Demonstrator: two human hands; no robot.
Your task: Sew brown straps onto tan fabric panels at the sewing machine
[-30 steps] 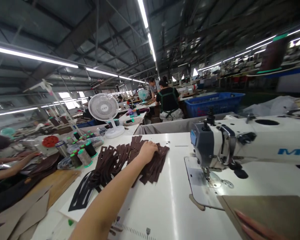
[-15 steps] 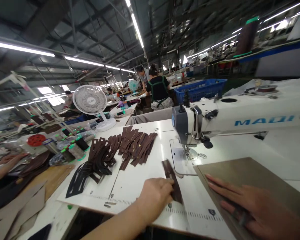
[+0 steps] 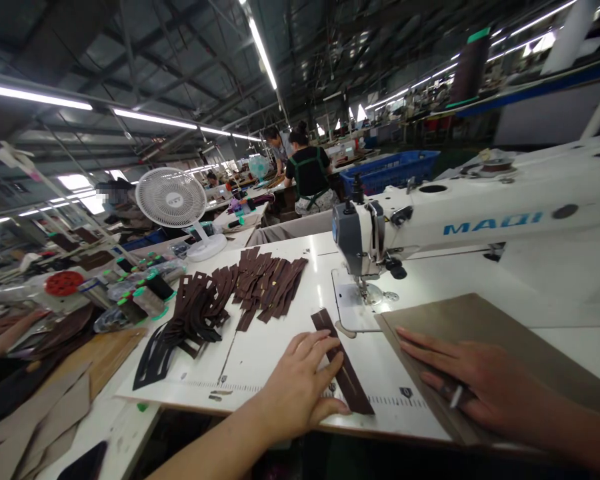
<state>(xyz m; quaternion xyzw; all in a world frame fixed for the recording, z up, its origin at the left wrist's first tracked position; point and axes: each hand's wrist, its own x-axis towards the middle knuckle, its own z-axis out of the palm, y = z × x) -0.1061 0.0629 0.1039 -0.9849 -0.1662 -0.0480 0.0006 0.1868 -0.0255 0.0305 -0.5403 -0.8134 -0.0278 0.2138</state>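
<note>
My left hand [image 3: 305,377] lies over a dark brown strip [image 3: 353,380] with a line along its middle. Its fingers are spread, the fingertips touching the strip and the thumb apart near the table's front edge. My right hand [image 3: 485,380] rests on a flat olive-brown panel [image 3: 445,320], with the upper fingers stretched out. Tucked under its curled fingers is a small dark tool with a silver tip [image 3: 457,397], mostly hidden. Between and beyond the hands stands a white sewing machine [image 3: 430,220], its needle area just past the panel's corner.
Piles of brown strips [image 3: 270,283] and black curved pieces [image 3: 155,357] lie left on the white table [image 3: 260,360]. Behind them stand a white fan [image 3: 173,200] and thread spools [image 3: 150,301]. A blue crate [image 3: 390,170] and a person in a green-strapped apron [image 3: 307,170] are farther back.
My left hand has loosened from a closed grip, and its fingers now spread over the strip. My right hand stays on the panel. The whole view has shifted slightly.
</note>
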